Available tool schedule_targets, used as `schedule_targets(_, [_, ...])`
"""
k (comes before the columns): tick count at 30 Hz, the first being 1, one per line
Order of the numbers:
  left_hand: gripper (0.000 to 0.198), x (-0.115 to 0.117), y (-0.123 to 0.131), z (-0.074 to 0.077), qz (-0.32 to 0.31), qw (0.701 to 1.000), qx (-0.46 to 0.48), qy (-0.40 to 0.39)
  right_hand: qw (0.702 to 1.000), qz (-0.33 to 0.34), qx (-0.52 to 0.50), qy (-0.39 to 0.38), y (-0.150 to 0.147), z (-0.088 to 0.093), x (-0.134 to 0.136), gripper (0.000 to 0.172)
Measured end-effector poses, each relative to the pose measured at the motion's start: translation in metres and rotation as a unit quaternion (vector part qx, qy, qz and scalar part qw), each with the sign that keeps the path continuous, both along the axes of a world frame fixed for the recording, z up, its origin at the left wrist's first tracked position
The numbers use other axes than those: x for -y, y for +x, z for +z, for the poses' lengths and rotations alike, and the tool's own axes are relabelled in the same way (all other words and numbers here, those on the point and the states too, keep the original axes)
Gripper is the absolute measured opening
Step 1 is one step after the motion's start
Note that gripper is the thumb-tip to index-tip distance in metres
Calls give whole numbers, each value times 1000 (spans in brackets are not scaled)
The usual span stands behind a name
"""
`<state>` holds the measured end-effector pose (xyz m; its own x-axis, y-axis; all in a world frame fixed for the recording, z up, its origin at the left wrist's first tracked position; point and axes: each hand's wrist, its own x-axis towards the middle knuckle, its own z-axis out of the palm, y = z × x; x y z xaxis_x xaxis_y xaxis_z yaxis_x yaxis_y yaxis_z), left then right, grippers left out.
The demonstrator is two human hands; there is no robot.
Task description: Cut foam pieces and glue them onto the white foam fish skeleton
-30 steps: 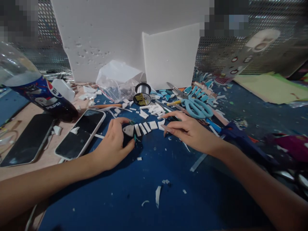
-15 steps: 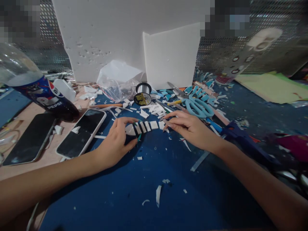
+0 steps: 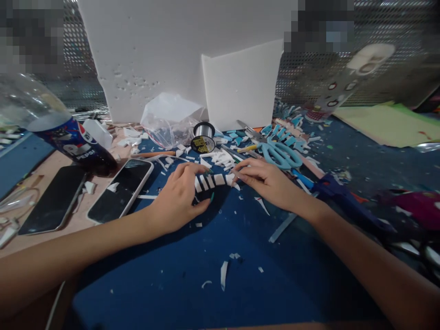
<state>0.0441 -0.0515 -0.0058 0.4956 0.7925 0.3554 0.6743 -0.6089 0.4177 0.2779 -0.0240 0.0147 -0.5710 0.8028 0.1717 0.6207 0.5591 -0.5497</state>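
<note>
A row of white foam pieces (image 3: 219, 179) lies on the blue mat (image 3: 165, 284), with narrow gaps between the pieces. My left hand (image 3: 182, 197) is at the row's left end, thumb and fingers apart around it, the palm side hidden; nothing gripped shows. At the right end, my right hand (image 3: 264, 178) has its fingertips pinched together at a small white tail-shaped piece (image 3: 233, 181). Its fingers cover part of that piece.
Behind the hands are a spool of line (image 3: 203, 137), blue-handled scissors (image 3: 280, 153), foam scraps and a plastic bag (image 3: 168, 126). Two phones (image 3: 120, 190) and a Pepsi bottle (image 3: 82, 146) stand or lie left. White foam boards (image 3: 244, 87) rise behind.
My left hand has moved right along the row and now covers the pointed left-end piece. My right hand stays at the right-end piece. The view has shifted slightly.
</note>
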Motion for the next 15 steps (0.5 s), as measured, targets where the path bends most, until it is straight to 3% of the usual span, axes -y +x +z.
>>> schedule_targets(7, [39,-20,18,-9,10,1000,-10,-4,1000,-4,-6,3,1,-3,-2,26])
schedule_targets(15, [30,-17,19,-11,24,999,-1,-23,1000,1,-13,1,2,-3,-3,27])
